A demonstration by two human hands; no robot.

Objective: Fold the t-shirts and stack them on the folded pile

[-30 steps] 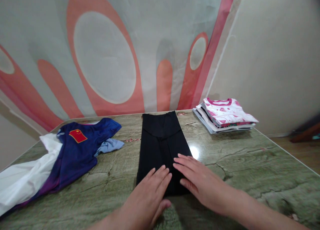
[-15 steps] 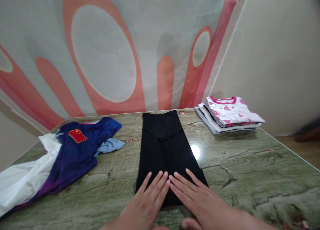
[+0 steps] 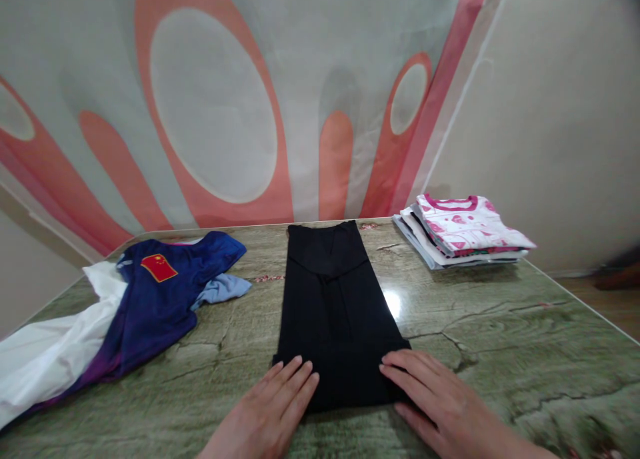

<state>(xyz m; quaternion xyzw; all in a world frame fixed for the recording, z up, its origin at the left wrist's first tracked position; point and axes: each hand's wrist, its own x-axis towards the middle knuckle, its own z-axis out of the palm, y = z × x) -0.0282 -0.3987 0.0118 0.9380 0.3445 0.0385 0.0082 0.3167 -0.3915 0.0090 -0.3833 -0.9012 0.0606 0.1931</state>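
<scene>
A black garment (image 3: 333, 312) lies flat in a long narrow strip down the middle of the table, its near end doubled over into a band. On the near left corner of that band rests my left hand (image 3: 273, 406), palm down with fingers extended. My right hand (image 3: 433, 392) touches the near right edge of the band, its fingers spread and slightly bent. Neither hand grips the cloth. Between the two hands the black fabric shows smooth.
At the left, a dark blue garment with a red flag patch (image 3: 160, 268) lies loosely with white cloth (image 3: 55, 346) and light blue cloth (image 3: 223, 289). A folded stack (image 3: 465, 229) sits at the back right of the stone-patterned table (image 3: 490, 352), before a patterned wall.
My hands have moved apart from the middle of the black garment to its near left and right sides. The folded-over band between them now shows.
</scene>
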